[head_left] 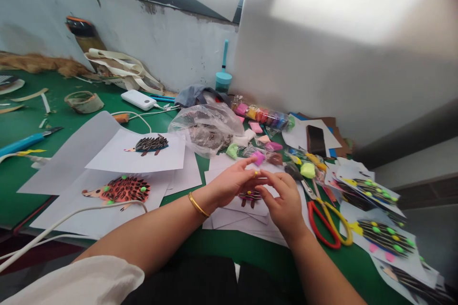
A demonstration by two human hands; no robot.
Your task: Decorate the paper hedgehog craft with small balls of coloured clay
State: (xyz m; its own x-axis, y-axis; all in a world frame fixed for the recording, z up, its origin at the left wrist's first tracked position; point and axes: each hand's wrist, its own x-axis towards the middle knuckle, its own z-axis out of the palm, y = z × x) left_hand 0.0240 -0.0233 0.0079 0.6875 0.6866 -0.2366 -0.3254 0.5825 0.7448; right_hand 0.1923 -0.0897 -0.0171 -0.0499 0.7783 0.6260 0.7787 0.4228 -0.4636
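Desk (28,190) top was green, smooth, faintly glossy. Paper sheets (136,152) were white, matt. Hedgehog cutout (250,198) was matt paper. Modelling clay (307,170) looked soft, matt. Plastic bag (205,128) was clear, crinkled, glossy. Scissors (319,225) had metal blades, glossy plastic handles. Bangle (198,205) was polished gold-coloured metal.

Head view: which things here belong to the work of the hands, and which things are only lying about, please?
In the work: left hand, right hand, small hedgehog picture, yellow clay bit, pink clay piece.
Lying about: power bank, phone, blue craft knife.
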